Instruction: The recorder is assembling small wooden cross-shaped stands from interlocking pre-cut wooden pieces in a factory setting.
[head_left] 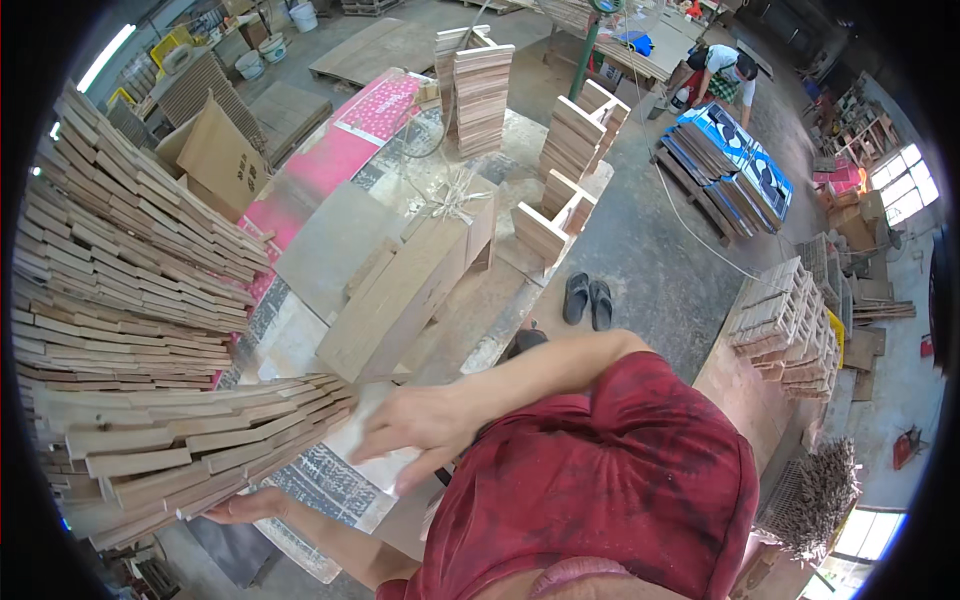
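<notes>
At the lower left, a tall stack of thin wooden slats (215,440) curves into view, its uneven ends toward me. My left hand (255,505) is at the lower edge of this stack, palm up, its fingers closed about a slat's end and partly hidden by the wood. Right of the stack, my right hand (415,425) hangs over a whitish sheet (385,465) on the worktable, holding nothing, its fingers stretched and a little apart. Just beyond it, a long wooden box-like piece (410,290) lies aslant, with a tangle of pale string (455,195) at its far end.
More slat stacks (130,260) rise at the left beside a cardboard box (215,155). Wooden frame stacks (480,100) stand on the table's far side. Black slippers (588,300) lie on the floor. Far right, a person (722,75) bends over blue printed panels (730,160).
</notes>
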